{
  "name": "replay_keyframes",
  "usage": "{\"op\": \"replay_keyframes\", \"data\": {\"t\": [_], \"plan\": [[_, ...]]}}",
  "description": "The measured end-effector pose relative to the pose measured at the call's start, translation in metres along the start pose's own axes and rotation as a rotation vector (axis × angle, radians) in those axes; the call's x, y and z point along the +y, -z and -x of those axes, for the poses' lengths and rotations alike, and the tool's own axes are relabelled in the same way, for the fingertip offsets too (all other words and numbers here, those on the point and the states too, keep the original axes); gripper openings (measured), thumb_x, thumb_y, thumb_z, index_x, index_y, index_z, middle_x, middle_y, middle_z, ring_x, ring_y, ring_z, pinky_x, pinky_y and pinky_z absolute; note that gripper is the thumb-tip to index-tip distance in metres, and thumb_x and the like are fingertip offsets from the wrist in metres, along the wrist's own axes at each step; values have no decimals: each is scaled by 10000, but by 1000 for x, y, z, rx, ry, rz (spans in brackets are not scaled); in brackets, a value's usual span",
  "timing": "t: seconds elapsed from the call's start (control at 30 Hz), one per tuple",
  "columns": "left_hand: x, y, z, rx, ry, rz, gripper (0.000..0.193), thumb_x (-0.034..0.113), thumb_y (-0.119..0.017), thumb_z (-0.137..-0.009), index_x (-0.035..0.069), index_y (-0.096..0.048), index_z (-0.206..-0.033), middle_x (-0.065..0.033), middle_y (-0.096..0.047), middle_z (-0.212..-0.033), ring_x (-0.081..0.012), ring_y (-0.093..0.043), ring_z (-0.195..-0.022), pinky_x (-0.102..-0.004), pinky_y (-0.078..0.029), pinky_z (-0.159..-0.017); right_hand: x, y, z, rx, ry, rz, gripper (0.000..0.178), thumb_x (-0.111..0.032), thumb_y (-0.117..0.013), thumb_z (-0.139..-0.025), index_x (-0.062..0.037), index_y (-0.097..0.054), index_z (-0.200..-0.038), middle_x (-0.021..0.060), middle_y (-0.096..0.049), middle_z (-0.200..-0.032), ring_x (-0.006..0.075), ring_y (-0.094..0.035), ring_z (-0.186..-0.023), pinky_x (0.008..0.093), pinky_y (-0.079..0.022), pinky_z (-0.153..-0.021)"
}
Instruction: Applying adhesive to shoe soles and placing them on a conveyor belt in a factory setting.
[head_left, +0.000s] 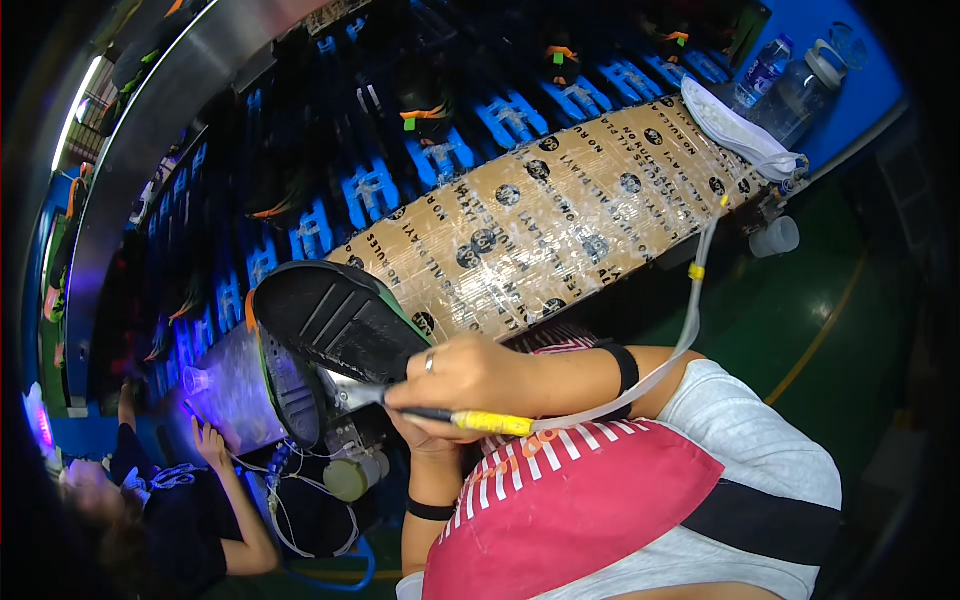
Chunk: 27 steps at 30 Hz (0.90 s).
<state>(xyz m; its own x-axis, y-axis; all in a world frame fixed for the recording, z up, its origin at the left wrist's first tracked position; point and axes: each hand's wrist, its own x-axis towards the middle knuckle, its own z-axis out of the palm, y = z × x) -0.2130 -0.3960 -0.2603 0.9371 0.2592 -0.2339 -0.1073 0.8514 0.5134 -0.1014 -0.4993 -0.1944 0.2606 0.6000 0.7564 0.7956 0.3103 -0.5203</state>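
My right hand (465, 375), wearing a ring, is closed round a brush (490, 421) with a black and yellow handle. A clear tube (690, 310) runs from the handle's end up to the right. The brush's pale flat head (350, 391) lies just below a black shoe sole (335, 315), which is tilted up with its ridged face showing. My left hand (420, 432) is under the right one, closed at the sole's near end; most of its fingers are hidden. A second dark sole (290, 395) sits beside the first, to the left.
A cardboard-covered ledge (560, 220) runs along a conveyor carrying blue shoe holders (440, 160). On its far right lie a white pad (735, 130) and two bottles (805, 95). A co-worker's hand (211, 445) is at lower left, near a pale container (350, 478) and hoses.
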Motion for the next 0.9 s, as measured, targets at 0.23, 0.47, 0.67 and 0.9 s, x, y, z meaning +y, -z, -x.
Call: {"op": "replay_keyframes", "data": {"t": [0.23,0.47,0.67,0.9], "plan": [[-1,1,-2,210,-98,96,523,499,-432,-869,71,-512,-1159,-123,-584,-1067,-251,-553,-1027,-397,-447,-895,-9,-2,0,-143,-31,89,254,-150,-630,-663,-50,-593,-894,69,-535,-678,239,-596,-620,325,-478,-535],[9,10,-2,167,-84,1,597,572,-460,-813,97,-509,-1170,-128,-563,-1116,-262,-570,-996,-399,-456,-889,-4,0,3,60,-119,62,238,-140,-660,-693,-44,-603,-903,61,-526,-670,213,-573,-569,322,-464,-511],[7,15,-7,-110,-159,-76,755,621,-473,-790,65,-399,-1295,-162,-484,-1229,-300,-454,-1153,-417,-379,-982,-11,-10,6,-107,-116,-12,241,-125,-667,-703,-47,-614,-925,69,-542,-672,243,-587,-584,357,-485,-587],[24,9,-11,-50,-236,60,705,540,-512,-779,58,-400,-1280,-188,-465,-1184,-310,-447,-1118,-409,-409,-943,-9,-9,11,-11,-297,-298,175,-189,-635,-729,-93,-651,-875,124,-631,-750,288,-618,-732,378,-495,-668]]}}
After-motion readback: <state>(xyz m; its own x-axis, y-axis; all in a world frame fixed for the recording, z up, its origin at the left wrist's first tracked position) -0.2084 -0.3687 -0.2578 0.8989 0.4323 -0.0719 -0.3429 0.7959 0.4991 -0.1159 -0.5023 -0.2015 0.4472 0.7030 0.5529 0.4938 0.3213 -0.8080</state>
